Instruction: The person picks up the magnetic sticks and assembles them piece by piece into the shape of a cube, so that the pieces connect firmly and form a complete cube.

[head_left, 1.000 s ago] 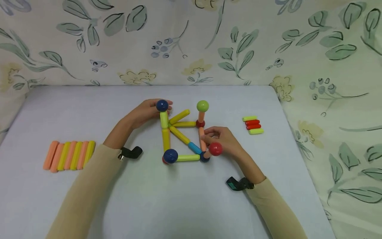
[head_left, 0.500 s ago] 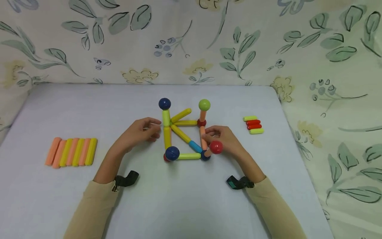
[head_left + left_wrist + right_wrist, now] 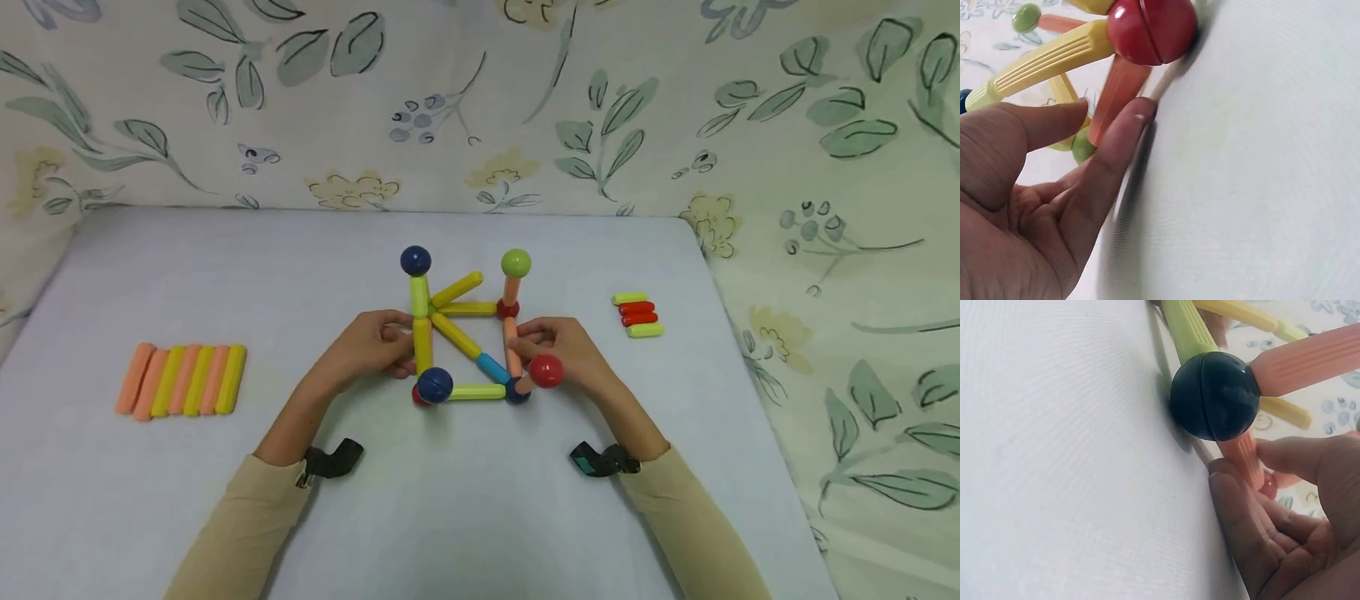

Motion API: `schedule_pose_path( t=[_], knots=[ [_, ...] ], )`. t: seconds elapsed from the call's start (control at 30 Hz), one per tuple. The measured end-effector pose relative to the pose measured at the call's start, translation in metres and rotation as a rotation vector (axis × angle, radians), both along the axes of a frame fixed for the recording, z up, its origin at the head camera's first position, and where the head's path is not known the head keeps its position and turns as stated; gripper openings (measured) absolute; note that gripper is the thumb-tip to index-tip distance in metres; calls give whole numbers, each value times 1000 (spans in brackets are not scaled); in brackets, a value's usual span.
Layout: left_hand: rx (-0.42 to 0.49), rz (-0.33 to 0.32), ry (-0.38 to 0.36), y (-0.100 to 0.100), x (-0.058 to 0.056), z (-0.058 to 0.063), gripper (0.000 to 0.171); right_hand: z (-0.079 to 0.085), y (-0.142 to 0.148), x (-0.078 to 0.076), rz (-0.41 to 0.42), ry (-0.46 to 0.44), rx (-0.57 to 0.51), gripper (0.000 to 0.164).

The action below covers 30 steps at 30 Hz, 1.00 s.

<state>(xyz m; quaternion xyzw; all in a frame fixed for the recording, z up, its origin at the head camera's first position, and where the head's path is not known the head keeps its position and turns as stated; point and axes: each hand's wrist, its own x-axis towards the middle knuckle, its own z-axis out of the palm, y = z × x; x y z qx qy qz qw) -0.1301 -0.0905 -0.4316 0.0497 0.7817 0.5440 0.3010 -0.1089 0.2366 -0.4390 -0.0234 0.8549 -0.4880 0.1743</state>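
Note:
A frame of magnetic rods and balls [image 3: 468, 391] stands on the white table. My right hand [image 3: 562, 346] pinches the orange rod [image 3: 1241, 453] on its right side, thumb against it, below a dark blue ball [image 3: 1215, 395]. On the left side, my left hand [image 3: 375, 342] is around another orange rod [image 3: 1121, 87] beside a red ball [image 3: 1152, 28]. Its fingers lie along that rod, while the thumb tip shows a small gap from it. Yellow rods [image 3: 453, 333] and a blue rod [image 3: 492, 368] cross the inside. Two blue balls, a light green ball [image 3: 516, 263] and a red ball top the upright rods.
A row of several orange and yellow rods [image 3: 180, 381] lies at the left. Short red and light green rods [image 3: 637, 315] lie at the right. A flowered cloth [image 3: 480, 100] hangs behind the table's far edge.
My left hand has come from the far-left corner, by the blue ball, back toward me and then in to the left side of the frame. The right hand keeps its hold.

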Motion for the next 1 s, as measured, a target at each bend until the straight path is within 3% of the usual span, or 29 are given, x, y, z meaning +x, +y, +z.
schedule_pose_path(
  t=[0.17,0.27,0.4,0.5,0.7,0.87,1.0],
  knots=[
    [-11,45,18,-3,1,-1,48,5,5,-6,35,59,33,37],
    [-11,46,24,-3,0,-4,47,14,20,-7,47,192,119,30],
    [7,38,35,0,0,-6,47,28,56,-1,3,413,265,22],
    [11,36,33,3,-1,-7,47,34,85,7,-38,504,380,21],
    [-1,42,30,9,-1,-8,44,28,125,24,-27,510,581,23],
    [7,42,16,6,-5,-7,45,21,131,27,-5,547,653,27],
    [20,36,-6,2,-5,-10,45,21,130,26,59,534,699,30]
  ],
)
